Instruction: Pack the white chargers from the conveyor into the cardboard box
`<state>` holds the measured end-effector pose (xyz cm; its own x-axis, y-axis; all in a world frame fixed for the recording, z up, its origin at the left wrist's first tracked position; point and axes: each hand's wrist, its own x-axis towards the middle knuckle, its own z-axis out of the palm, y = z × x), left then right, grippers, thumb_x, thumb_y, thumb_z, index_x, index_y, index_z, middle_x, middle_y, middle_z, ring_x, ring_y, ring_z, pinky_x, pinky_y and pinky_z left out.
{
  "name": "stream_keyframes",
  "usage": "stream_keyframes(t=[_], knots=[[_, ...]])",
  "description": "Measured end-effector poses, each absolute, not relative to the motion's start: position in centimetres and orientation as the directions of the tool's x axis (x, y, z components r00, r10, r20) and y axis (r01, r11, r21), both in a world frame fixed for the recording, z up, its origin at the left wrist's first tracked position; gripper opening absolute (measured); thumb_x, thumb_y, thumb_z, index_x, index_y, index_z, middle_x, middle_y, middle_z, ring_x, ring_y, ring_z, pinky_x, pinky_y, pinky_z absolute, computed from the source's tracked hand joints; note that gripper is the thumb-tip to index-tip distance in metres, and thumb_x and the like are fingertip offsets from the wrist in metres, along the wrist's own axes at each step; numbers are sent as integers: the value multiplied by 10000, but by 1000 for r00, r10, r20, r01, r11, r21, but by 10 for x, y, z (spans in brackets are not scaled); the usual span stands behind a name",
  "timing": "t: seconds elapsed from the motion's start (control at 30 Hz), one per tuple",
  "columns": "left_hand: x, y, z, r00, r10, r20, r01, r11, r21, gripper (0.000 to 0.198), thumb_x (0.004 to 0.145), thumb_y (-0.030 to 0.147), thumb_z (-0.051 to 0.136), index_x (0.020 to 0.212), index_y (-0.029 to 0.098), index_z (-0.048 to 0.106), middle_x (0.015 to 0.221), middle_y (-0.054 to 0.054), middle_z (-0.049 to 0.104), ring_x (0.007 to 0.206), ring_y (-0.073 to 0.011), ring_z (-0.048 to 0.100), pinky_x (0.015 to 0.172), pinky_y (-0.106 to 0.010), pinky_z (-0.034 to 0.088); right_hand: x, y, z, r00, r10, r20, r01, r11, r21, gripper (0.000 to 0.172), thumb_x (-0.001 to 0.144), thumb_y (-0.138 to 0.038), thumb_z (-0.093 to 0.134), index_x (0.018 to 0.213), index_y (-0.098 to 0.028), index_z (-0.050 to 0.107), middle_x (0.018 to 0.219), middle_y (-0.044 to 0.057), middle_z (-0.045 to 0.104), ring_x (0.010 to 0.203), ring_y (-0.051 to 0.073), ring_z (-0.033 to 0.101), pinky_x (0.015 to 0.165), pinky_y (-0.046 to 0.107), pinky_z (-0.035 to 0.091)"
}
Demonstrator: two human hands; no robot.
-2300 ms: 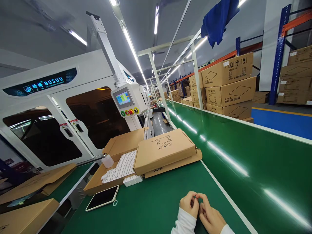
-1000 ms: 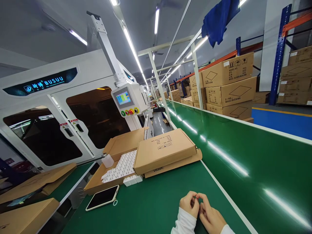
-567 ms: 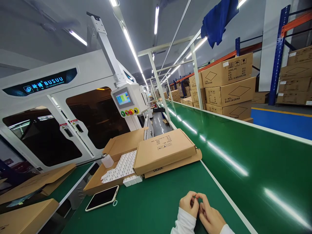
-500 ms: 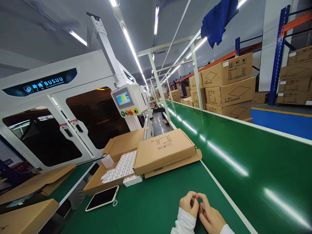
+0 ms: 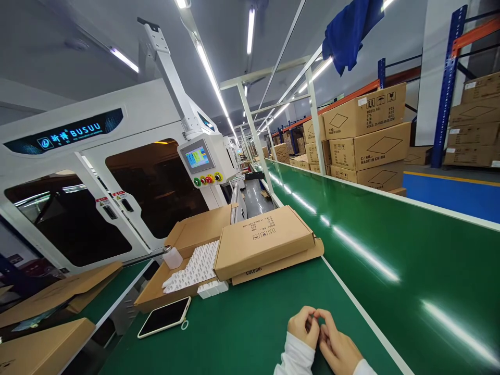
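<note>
My left hand [image 5: 302, 327] and my right hand [image 5: 339, 345] meet at the fingertips over the green work surface [image 5: 250, 328]. Both have curled, closed fingers; whatever may be between them is hidden. Ahead and to the left, an open cardboard box [image 5: 152, 291] holds many small white pieces [image 5: 193, 268] and a white container [image 5: 172, 258]. A closed cardboard box [image 5: 265, 239] lies beside it on a flat piece of cardboard. A short row of white blocks [image 5: 213, 288] sits against the open box. Nearer to me rests a phone [image 5: 164, 317] with a ring on its cord.
A green conveyor belt [image 5: 390, 250] runs along the right behind a white edge strip. Stacked cartons [image 5: 369, 146] stand beyond it. At left are a large white machine [image 5: 156, 114] with a control panel [image 5: 199, 159] and more cardboard [image 5: 47, 344]. Blue cloth [image 5: 349, 34] hangs overhead.
</note>
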<state>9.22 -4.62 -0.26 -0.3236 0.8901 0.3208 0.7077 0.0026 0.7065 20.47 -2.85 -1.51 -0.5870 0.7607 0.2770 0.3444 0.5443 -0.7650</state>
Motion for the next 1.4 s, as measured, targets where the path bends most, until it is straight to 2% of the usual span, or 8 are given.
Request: stream_keyframes(t=[0.7,1.03,1.2,1.4], knots=[[94,-47,2,-322,878,355,722,-15,692,182,650,127,446,702,151,619,480,9,550,424,-114,490,437,-201,371,206,-29,-15,-578,760,298,301,538,-787,347,758,-208,297,1103,-219,265,601,-61,505,512,155,526,509,259,350],[93,-47,1,-309,880,360,724,-28,689,194,682,154,420,713,170,611,472,22,539,421,-112,487,435,-201,372,206,-30,-13,-582,766,272,343,535,-772,380,762,-201,274,1137,-217,218,595,-53,480,525,165,524,516,269,351],[91,-48,1,-282,892,353,734,-37,678,224,715,149,392,747,166,612,539,10,574,466,-113,508,465,-202,378,206,-29,-12,-592,760,267,341,537,-771,391,761,-186,295,1142,-248,231,600,-50,496,540,174,550,518,275,361],[90,-47,-1,-285,888,360,738,-37,674,218,715,153,390,733,170,607,572,7,584,462,-105,497,456,-196,371,206,-29,-13,-587,765,265,353,537,-766,362,764,-190,276,1121,-231,237,601,-51,510,539,170,550,522,270,364]])
